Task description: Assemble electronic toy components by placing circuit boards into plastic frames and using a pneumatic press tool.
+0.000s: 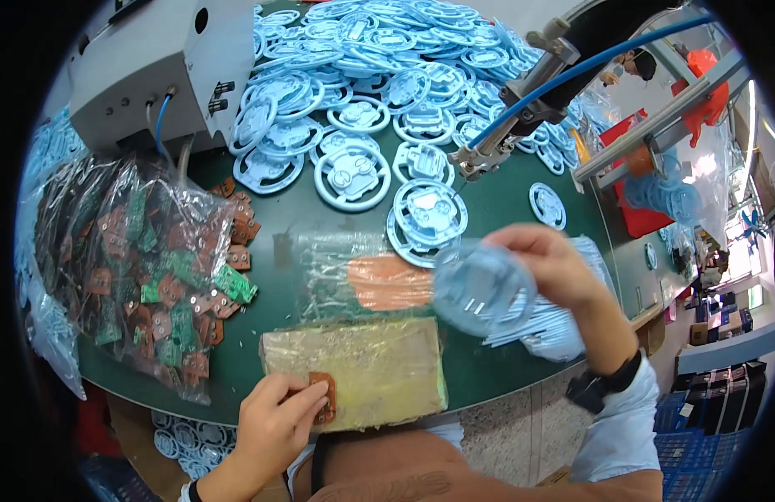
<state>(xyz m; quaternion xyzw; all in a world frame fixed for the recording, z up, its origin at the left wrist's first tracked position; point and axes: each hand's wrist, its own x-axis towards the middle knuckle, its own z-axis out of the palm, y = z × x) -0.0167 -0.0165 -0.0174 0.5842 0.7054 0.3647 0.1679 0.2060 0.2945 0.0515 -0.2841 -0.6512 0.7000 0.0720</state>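
Leftmost I see a clear plastic bag (79,194) of brown and green circuit boards on the dark green tabletop (278,219). Near the middle, my left hand (274,422) has thumb and fingertips closed on a small brown circuit board (324,400), at the near edge of a yellowish film-wrapped rectangular block (370,360). Rightmost, my right hand (555,263) pinches the rim of a blurred, pale-blue plastic steering-wheel-shaped part (479,289) above the tabletop, fingers nearly together.
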